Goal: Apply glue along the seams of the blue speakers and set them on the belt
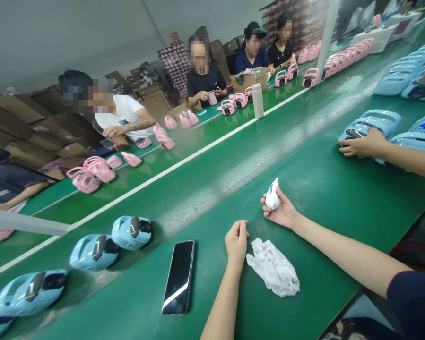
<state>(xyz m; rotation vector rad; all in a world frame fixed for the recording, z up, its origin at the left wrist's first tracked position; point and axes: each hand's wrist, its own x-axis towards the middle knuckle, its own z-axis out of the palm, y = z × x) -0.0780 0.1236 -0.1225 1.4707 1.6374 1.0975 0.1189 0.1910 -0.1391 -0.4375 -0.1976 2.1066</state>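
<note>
My right hand (283, 211) holds a small white squeeze bottle (272, 198) with blue and red marks, its narrow tip pointing up. To its left, my left hand (236, 240) is closed above the green table, fingertips curled together; whatever may be in them is hidden. A crumpled white cloth (273, 268) lies just right of my left wrist. On the other side of that arm, a phone with a dark screen (178, 277) lies flat.
Light-blue radio-like devices (94, 252) stand on the belt (198, 208) at left. At right, another person's hand (366, 143) touches a blue device (387, 120). Across the belt, several people handle pink devices (100, 168) near a pale bottle (258, 101) and cardboard boxes (249, 80).
</note>
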